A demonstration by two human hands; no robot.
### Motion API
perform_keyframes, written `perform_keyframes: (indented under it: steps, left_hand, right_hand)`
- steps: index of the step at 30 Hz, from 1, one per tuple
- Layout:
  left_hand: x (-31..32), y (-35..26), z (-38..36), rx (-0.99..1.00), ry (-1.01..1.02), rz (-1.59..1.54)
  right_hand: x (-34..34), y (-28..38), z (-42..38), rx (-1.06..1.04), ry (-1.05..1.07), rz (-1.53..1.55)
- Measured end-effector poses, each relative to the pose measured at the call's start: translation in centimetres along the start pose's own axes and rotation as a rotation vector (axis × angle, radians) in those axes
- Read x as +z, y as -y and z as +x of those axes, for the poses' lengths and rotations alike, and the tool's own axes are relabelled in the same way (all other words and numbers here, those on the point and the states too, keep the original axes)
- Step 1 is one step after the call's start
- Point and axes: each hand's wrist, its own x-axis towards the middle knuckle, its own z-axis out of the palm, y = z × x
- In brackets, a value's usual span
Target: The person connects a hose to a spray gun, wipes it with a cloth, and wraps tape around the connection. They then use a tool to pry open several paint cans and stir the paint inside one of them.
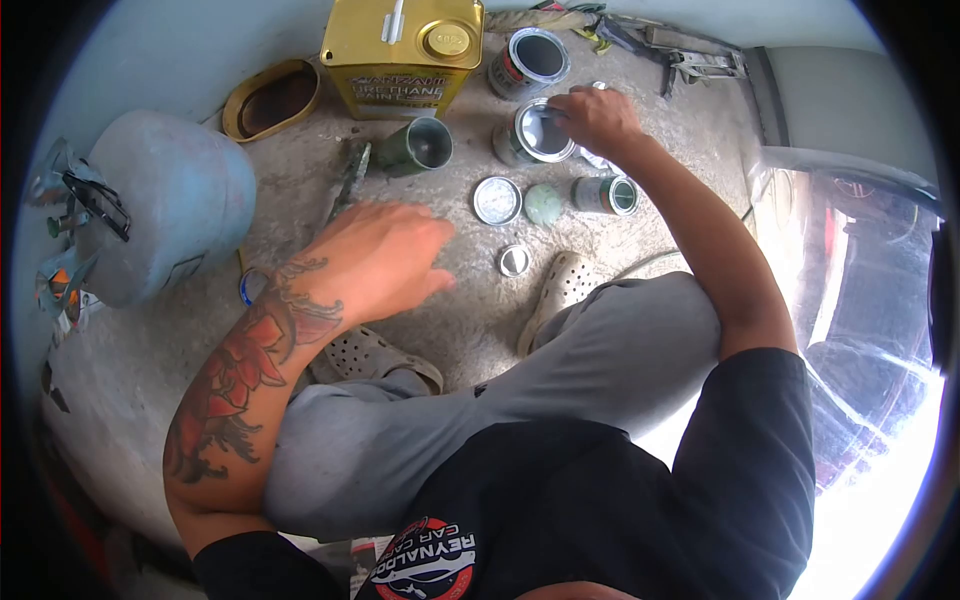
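Observation:
My right hand (602, 122) is closed at the right rim of an open paint can (512, 148) that holds light grey paint; its fingertips are partly hidden there. My left hand (385, 252) hovers over the floor with fingers stretched out and thumb apart, holding nothing. Just beyond it stand a dark green cup (398, 152) and a paint-stained stick (352, 175). Between the hands lie a round can lid (497, 201), a pale green disc (543, 204) and a small round lid (514, 261). A small can (592, 195) with green inside is below my right hand.
A gold urethane paint tin (390, 75) stands at the back, beside another open can (508, 80). On the left are a blue-grey gas cylinder (175, 205) and a cut-open yellowish container (238, 115). Clear plastic sheeting (850, 300) hangs at right. My clogs (560, 290) rest on the concrete.

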Motion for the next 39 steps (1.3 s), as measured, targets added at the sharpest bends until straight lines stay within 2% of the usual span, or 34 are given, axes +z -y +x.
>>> perform_keyframes:
  steps: [2,3,6,10,13,14,15,17,22,24,25,28,31,33,34,36,37,39]
  left_hand:
    - [-0.1,-0.1,0.1,-0.016,0.02,0.001]
    - [-0.2,-0.1,0.1,-0.012,0.018,0.0]
    - [-0.1,0.1,0.0,-0.004,0.008,-0.002]
    - [0.2,0.3,-0.1,0.002,0.001,-0.002]
    - [0.0,0.1,0.0,0.012,0.001,-0.008]
    - [-0.1,0.1,0.0,0.011,0.0,-0.008]
    - [-0.2,0.0,0.0,0.006,0.004,-0.005]
    - [-0.1,0.1,-0.1,-0.001,0.01,-0.002]
    - [0.0,0.0,-0.1,0.005,0.009,-0.001]
    - [-0.2,-0.2,0.0,-0.007,0.019,0.0]
    - [-0.2,-0.2,0.0,-0.02,0.03,0.0]
    - [-0.1,-0.1,0.0,-0.009,0.015,0.006]
    - [-0.1,0.0,-0.1,-0.016,0.026,0.001]
    - [0.1,0.0,0.0,-0.012,0.027,0.002]
    - [0.2,0.0,0.0,-0.009,0.024,0.004]
    - [0.1,-0.1,0.0,-0.009,0.022,-0.001]
    - [0.0,-0.1,-0.1,-0.009,0.021,-0.006]
    - [-0.1,0.1,-0.3,-0.008,0.011,-0.007]
  right_hand:
    - [0.6,0.6,0.0,0.011,0.083,0.405]
    - [0.2,0.7,-0.3,0.01,0.082,0.405]
    - [-2.8,1.0,-0.7,0.038,0.31,0.12]
    - [-1.3,0.5,0.1,0.057,0.229,-0.025]
    - [0.2,0.7,-0.1,-0.012,0.079,0.343]
    - [0.8,0.4,0.1,-0.046,0.166,0.343]
    - [-0.1,0.5,-0.1,-0.047,0.165,0.343]
    - [-2.6,0.9,-0.8,0.047,0.3,0.153]
    - [-0.9,0.4,0.0,0.101,0.179,0.086]
    - [-0.3,1.0,-0.1,0.006,0.109,0.4]
    - [-0.3,1.3,-0.1,-0.054,0.2,0.333]
    - [-0.5,0.9,-0.2,-0.03,0.275,0.277]
    - [0.4,0.4,-0.4,-0.034,0.232,0.295]
    - [0.8,0.7,-0.6,-0.003,-0.002,0.363]
    - [0.7,0.7,-0.4,-0.002,-0.001,0.362]
    - [0.4,1.1,0.3,0.046,0.088,0.155]
    - [0.2,1.4,0.3,0.046,0.086,0.155]
    - [-0.2,1.9,0.1,0.016,0.214,0.165]
